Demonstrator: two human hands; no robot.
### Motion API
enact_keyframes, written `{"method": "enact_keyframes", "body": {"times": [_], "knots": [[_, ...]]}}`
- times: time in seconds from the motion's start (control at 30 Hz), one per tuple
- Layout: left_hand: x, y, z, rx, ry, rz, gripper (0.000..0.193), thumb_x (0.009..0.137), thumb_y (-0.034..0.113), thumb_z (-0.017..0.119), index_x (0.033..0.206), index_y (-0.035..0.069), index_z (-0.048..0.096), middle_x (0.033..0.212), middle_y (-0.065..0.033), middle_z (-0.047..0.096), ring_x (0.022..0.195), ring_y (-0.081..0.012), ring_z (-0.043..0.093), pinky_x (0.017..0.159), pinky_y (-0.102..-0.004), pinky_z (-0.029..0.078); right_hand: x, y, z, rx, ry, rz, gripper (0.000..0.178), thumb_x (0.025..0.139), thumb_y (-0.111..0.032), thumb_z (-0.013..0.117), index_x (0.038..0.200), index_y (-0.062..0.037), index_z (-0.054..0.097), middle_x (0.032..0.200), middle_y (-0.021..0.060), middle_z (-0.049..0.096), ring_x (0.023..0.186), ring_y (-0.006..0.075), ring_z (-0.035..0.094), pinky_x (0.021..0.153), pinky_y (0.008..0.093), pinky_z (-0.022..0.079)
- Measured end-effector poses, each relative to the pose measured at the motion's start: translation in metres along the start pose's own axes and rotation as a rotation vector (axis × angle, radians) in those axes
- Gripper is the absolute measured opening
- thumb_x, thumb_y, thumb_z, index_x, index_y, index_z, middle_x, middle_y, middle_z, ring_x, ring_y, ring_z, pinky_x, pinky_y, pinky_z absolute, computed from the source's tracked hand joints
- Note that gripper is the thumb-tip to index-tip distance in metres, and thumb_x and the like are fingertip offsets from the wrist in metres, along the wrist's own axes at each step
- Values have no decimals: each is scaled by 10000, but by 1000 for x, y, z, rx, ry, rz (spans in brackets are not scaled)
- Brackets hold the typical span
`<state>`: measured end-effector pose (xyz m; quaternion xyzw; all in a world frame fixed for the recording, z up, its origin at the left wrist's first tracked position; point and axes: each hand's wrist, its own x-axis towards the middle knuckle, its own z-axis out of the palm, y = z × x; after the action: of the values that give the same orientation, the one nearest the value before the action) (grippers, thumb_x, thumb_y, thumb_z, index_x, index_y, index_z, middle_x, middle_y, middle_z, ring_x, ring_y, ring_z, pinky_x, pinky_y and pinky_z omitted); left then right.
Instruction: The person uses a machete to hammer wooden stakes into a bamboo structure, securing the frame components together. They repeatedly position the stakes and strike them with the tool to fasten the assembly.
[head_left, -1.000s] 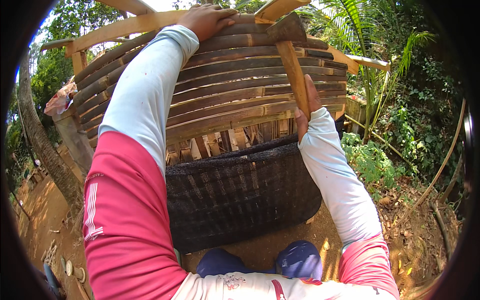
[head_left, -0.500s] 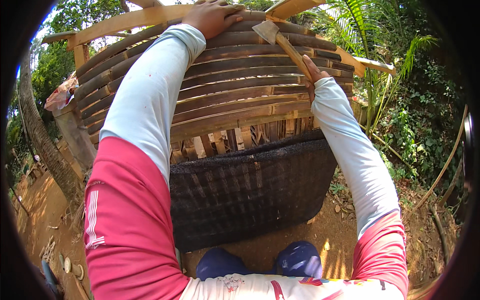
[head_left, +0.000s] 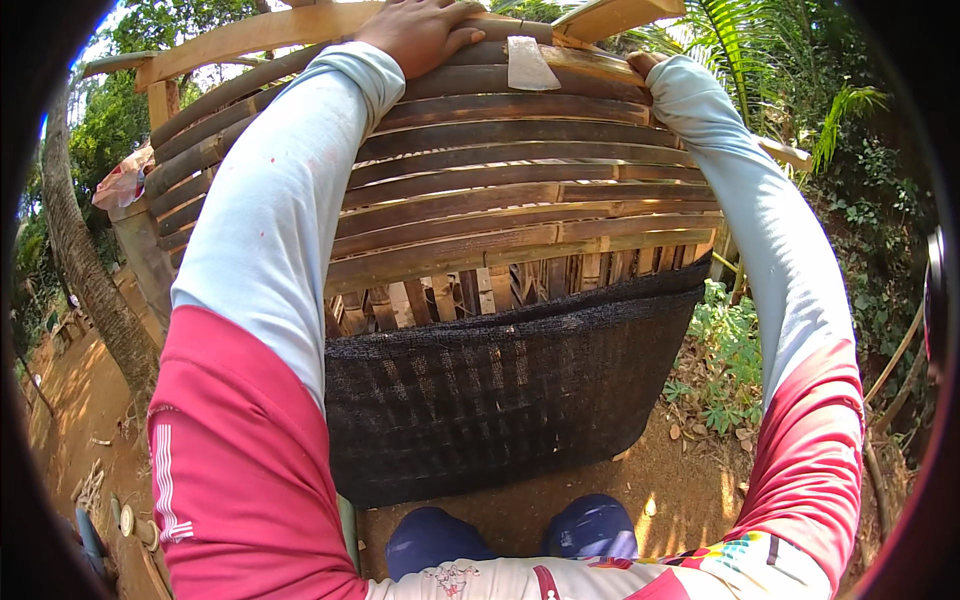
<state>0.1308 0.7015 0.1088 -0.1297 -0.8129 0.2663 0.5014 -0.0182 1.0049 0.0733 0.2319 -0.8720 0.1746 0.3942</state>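
A hatchet with a light grey metal head [head_left: 532, 65] lies against the upper slats of a slatted bamboo panel [head_left: 500, 150]. My right hand [head_left: 650, 65] is closed on its wooden handle at the panel's upper right; the sleeve cuff hides part of the hand. My left hand [head_left: 420, 38] grips the top bamboo slat, left of the hatchet head, with the thumb in front and the fingers along the upper edge. Dark brown split slats run side to side below both hands, with narrow gaps between them.
Black mesh netting [head_left: 510, 400] hangs below the slats, in front of my knees [head_left: 435, 540]. Wooden beams [head_left: 250, 35] frame the top. A plastic bag [head_left: 125, 180] hangs by a post at left. Tree trunk [head_left: 85, 240] stands left; leafy plants [head_left: 730, 350] grow right.
The right hand has moved up and outward with the hatchet. Its handle, slanting down before, now lies nearly level along the slats, and the head has turned. The left hand stays on the top slat.
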Motion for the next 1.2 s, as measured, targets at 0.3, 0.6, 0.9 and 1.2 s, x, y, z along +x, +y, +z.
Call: {"method": "enact_keyframes", "body": {"times": [0.3,0.6,0.9,1.2], "knots": [[7,36,-36,60,-236,-89,265,924,256,524,1071,112,692,979,-166,717,921,-335,699,830,-456,533,-1,-10,-5,102,35,30,493,959,-532,433,1064,-109,663,826,130,663,707,281,604,685,411,463],[5,23,-23,136,-170,42,235,887,206,546,986,75,713,913,-171,724,850,-316,715,750,-434,557,-3,-42,-16,230,-76,271,596,950,-593,417,1120,-80,670,815,157,684,679,304,613,684,440,472],[4,22,-23,120,-123,27,208,856,198,575,917,65,723,813,-161,721,760,-326,717,688,-448,560,12,-17,14,45,141,191,569,958,-566,424,1037,-61,673,764,162,653,702,289,612,688,418,466],[5,18,-16,139,-78,97,211,896,204,548,963,82,706,896,-159,720,848,-309,711,752,-437,549,12,-18,9,-19,76,178,526,971,-542,401,1056,-91,657,765,182,647,756,339,629,737,429,468]]}}
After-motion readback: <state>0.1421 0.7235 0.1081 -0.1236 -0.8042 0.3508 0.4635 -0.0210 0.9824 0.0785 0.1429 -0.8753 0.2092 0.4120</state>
